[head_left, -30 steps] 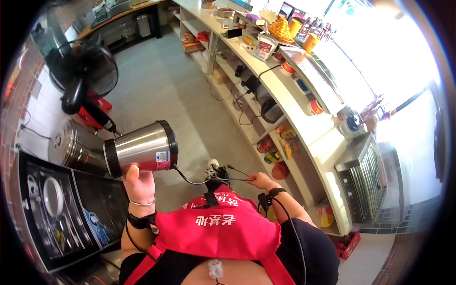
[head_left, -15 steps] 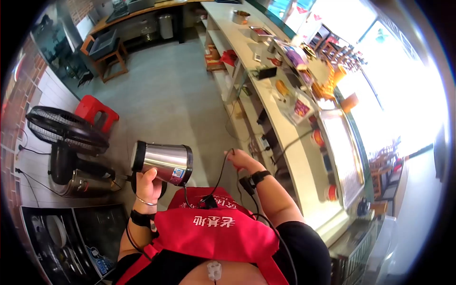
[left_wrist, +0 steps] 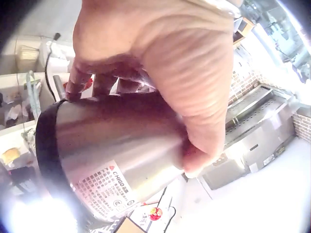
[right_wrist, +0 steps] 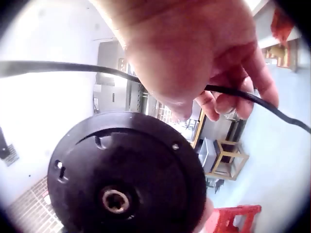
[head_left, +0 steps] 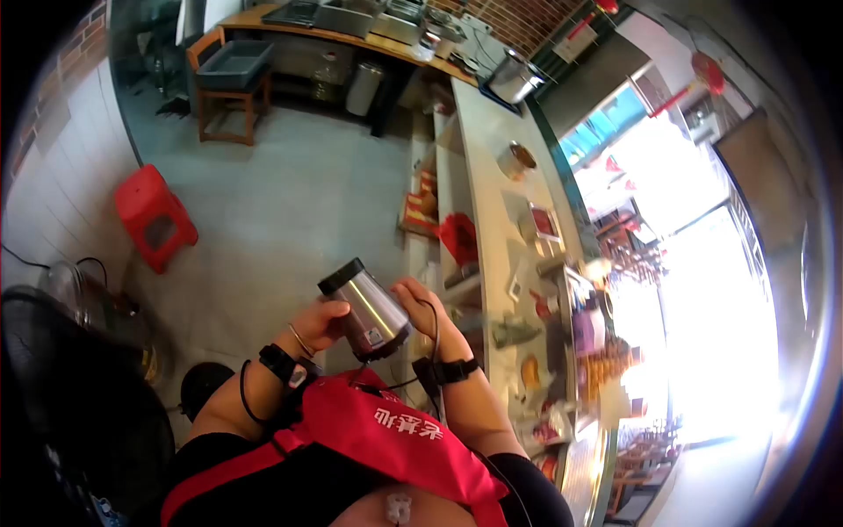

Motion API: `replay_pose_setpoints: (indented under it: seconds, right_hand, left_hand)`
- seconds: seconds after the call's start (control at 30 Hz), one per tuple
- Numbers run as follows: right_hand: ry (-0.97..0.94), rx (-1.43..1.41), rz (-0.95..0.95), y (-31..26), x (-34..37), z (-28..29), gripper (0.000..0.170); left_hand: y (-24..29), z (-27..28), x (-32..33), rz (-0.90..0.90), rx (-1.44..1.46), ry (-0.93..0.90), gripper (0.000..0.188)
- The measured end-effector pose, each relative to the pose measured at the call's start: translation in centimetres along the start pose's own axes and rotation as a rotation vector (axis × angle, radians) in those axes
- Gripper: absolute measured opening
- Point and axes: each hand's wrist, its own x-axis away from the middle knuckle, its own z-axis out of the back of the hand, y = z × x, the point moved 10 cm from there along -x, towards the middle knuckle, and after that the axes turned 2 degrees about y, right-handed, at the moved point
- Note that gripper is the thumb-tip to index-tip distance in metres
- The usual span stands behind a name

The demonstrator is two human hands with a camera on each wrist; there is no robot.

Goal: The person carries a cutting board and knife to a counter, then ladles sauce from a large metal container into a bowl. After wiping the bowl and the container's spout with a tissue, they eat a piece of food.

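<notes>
Both your forearms reach forward from the body, elbows apart, and your hands meet in front of the red apron point(head_left: 395, 422); the machine point(head_left: 373, 312) hangs in the air between them, left of the front edge of the worktop point(head_left: 492, 206). Your left hand point(head_left: 320, 323) grasps the machine around its steel body; the thumb lies along the side nearer the left wrist camera, bent at the tip, while the fingers reach over the far side, slightly apart; a bracelet point(head_left: 301, 341) circles that wrist. The machine tilts, its narrower black end up and away from you, its broader end towards the apron; the left wrist view shows a printed label point(left_wrist: 104, 191) on the steel. Your right hand point(head_left: 423, 307) is just beside the machine, wrist bent, fingers curled loosely round the black cord point(right_wrist: 58, 66), which crosses between thumb and fingers; whether those fingers also touch the steel, you cannot tell. On the worktop, a pot point(head_left: 514, 79) stands by the far end and a bowl point(head_left: 507, 165) sits nearer; a stool point(head_left: 158, 220) stands on the floor to the left.
</notes>
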Motion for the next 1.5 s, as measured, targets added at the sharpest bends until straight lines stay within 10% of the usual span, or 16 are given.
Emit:
replay_pose_setpoints:
  seconds: [0.17, 0.57, 1.03, 1.13, 1.5]
  right_hand:
    - [-0.035, -0.207, -0.095, 1.3, -10.8, 1.6, 0.03]
    - [-0.335, 0.223, 0.682, -12.5, -48.1, -9.2, 0.028]
    - [-1.126, -0.129, 0.522, -24.0, -75.1, -40.8, 0.022]
    - [-1.313, -0.393, 0.248, -27.8, -79.9, -43.9, 0.037]
    - [-1.31, -0.645, 0.203, -32.7, -104.1, -61.1, 0.039]
  left_hand:
    - [5.5, 3.0, -8.6, -0.037, -0.058, -0.031, 0.061]
    - [32.9, 15.5, -22.0, -0.359, -0.237, 0.243, 0.068]
    - [63.7, 34.2, -19.2, -0.795, -0.176, 0.396, 0.079]
    - [71.4, 35.7, -19.0, -0.803, -0.164, 0.393, 0.073]
    - [95.5, 51.0, -22.1, -0.84, -0.108, 0.552, 0.072]
